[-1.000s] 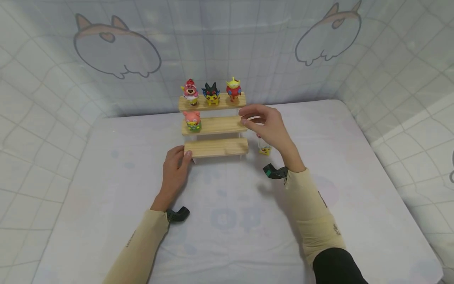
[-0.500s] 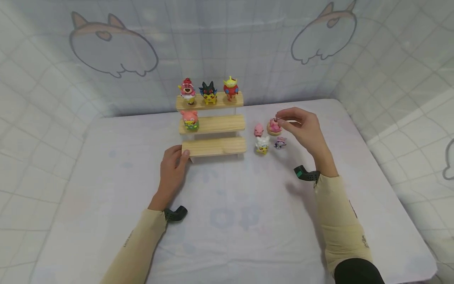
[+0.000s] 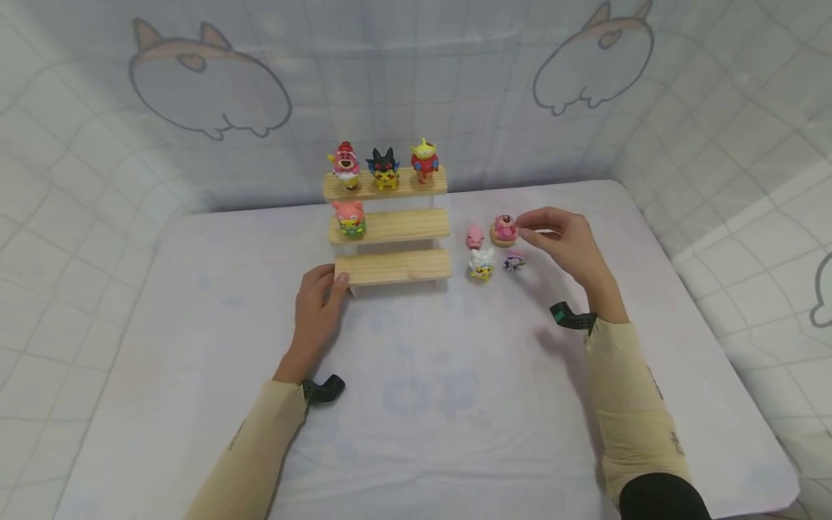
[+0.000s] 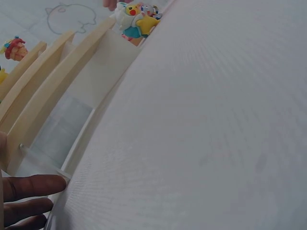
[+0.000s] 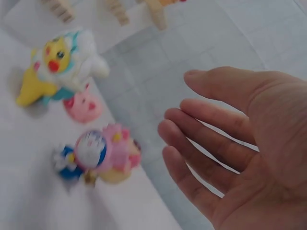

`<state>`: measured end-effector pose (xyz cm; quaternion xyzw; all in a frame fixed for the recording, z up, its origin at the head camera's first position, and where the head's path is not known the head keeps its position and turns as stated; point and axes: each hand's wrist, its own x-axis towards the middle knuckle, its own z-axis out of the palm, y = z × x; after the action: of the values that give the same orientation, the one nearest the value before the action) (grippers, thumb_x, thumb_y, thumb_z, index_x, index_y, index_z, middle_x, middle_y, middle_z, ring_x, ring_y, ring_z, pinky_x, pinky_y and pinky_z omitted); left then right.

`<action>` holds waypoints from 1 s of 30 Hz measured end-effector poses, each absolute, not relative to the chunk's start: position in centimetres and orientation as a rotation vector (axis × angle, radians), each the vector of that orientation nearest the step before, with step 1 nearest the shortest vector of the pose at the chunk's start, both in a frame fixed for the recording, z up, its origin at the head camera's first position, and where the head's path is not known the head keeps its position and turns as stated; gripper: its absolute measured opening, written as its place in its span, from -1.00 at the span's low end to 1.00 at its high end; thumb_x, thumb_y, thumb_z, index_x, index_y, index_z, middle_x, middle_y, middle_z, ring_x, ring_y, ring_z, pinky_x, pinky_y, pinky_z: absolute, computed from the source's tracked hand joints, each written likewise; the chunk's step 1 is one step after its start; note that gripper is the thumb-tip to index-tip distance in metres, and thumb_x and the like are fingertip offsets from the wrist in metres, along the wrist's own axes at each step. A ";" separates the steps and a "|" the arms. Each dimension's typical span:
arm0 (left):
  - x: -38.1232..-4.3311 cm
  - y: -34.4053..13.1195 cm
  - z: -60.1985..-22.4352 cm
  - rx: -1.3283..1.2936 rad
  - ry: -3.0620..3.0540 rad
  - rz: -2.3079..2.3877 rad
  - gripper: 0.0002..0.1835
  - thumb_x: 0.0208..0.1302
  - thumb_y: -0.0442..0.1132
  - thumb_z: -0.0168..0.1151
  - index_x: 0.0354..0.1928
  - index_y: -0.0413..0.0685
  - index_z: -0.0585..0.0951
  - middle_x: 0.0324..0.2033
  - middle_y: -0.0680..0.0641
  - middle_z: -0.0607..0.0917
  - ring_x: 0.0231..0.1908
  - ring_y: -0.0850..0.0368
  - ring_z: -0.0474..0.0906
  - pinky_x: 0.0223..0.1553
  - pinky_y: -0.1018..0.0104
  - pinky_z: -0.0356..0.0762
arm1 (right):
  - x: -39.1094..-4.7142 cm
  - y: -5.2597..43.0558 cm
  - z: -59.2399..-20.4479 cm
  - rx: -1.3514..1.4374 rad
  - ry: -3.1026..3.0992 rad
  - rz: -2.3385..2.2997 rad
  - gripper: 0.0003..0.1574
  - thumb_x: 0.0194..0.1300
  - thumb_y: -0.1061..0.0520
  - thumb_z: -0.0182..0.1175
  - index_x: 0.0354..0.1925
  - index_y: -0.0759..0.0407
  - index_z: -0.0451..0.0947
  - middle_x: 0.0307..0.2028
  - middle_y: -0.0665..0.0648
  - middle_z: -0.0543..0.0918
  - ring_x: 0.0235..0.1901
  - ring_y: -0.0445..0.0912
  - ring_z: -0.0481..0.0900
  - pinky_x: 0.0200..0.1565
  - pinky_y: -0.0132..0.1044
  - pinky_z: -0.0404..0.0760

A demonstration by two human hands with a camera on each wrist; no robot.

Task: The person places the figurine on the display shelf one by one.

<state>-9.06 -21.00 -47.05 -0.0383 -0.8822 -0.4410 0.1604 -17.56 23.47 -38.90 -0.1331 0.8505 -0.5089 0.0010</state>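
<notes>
My left hand (image 3: 315, 307) grips the left end of the lowest step of a three-tier wooden display stand (image 3: 396, 267), thumb on top. In the left wrist view its fingers (image 4: 33, 186) lie beside the stand's end. My right hand (image 3: 572, 249) is just right of a pink bear figurine on a round tan base (image 3: 504, 230); the right wrist view has nothing between its loosely bent fingers (image 5: 211, 139). Beside the bear are a small pink figurine (image 3: 475, 237), a white-hooded yellow figurine (image 3: 482, 265) and a small purple-pink figurine (image 3: 514, 261).
On the top step stand a red-capped bear figurine (image 3: 346, 166), a black-eared yellow figurine (image 3: 383, 170) and a yellow-headed figurine in red (image 3: 425, 162). A pink-hooded figurine (image 3: 351, 219) is on the middle step's left end. Patterned cloth (image 3: 416, 87) hangs behind the white table (image 3: 403, 448).
My right hand has moved from the middle step's right end over to the pink bear figurine, uncovering the loose figurines. My left hand stays on the stand.
</notes>
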 end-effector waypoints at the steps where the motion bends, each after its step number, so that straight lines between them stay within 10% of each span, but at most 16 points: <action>1: -9.1 -21.0 -47.0 -0.110 -2.519 -1.259 -0.54 0.65 -0.06 0.09 -0.01 -0.38 0.74 0.22 -0.28 0.62 0.36 -0.20 0.41 0.44 -0.15 0.26 | -17.5 23.7 -39.1 -0.413 2.665 -1.578 -0.61 0.46 -0.02 0.38 0.14 0.13 0.72 0.10 0.16 0.76 0.08 -0.18 0.66 0.11 -0.53 0.60; 14: -9.0 -21.0 -46.8 -0.090 -2.526 -1.268 -0.52 0.65 -0.03 0.09 0.03 -0.39 0.73 0.22 -0.28 0.62 0.35 -0.19 0.42 0.43 -0.14 0.27 | -17.6 24.5 -41.6 -0.404 2.508 -1.461 -0.55 0.38 0.12 0.46 0.18 0.22 0.69 0.13 0.21 0.74 0.13 0.03 0.66 0.12 -0.49 0.63; 30: -8.9 -20.9 -46.6 -0.096 -2.542 -1.248 -0.50 0.66 0.01 0.06 0.00 -0.33 0.75 0.22 -0.27 0.63 0.37 -0.18 0.41 0.44 -0.17 0.26 | -18.0 24.5 -43.0 -0.372 2.564 -1.344 -0.50 0.40 0.11 0.44 0.23 0.24 0.65 0.17 0.27 0.72 0.14 0.10 0.66 0.29 0.04 0.62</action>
<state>-8.90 -20.90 -46.63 -0.0336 -0.8866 -0.4351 0.1535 -17.98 24.52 -43.00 -0.1268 0.8730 -0.4577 0.1111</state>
